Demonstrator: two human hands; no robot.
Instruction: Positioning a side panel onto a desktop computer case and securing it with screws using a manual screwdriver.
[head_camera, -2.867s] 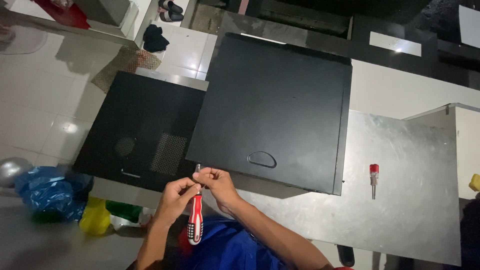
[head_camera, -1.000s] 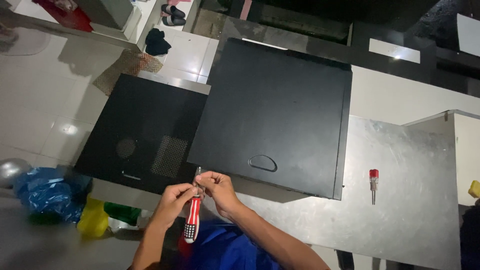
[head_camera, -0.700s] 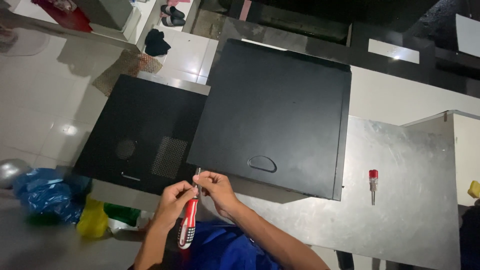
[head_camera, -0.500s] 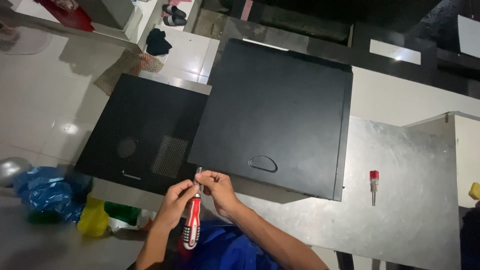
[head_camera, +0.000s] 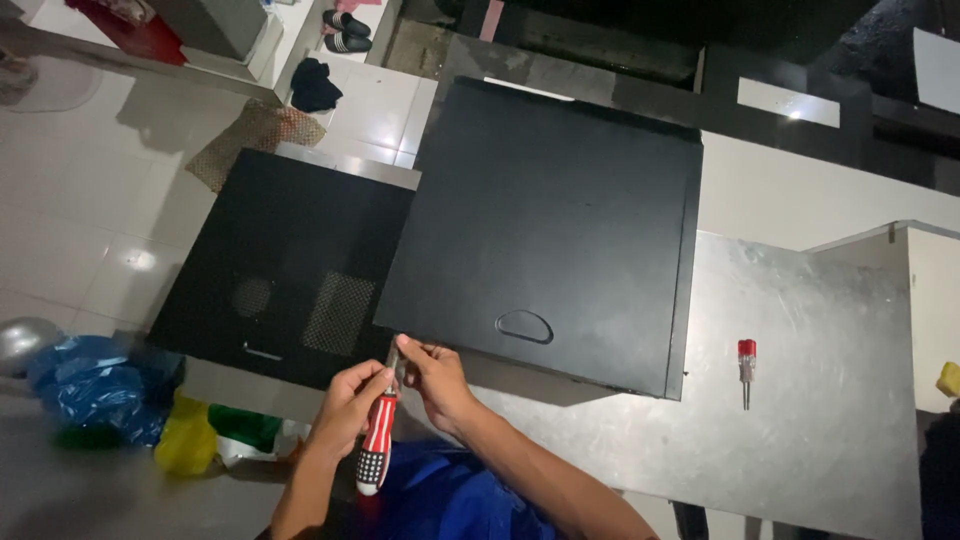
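Left hand (head_camera: 350, 398) grips the red-and-black-handled screwdriver (head_camera: 375, 450) upright while right hand (head_camera: 432, 372) fingers pinch its metal tip, steadying it beside the flat black metal case panel (head_camera: 545, 220).

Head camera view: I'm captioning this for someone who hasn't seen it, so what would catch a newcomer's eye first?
A big black computer case fills the middle of the grey metal table, with a second black panel beside it on the left. At the near edge, the left hand grips a red-handled screwdriver while the right hand pinches near its tip. A small red screwdriver lies alone to the right.
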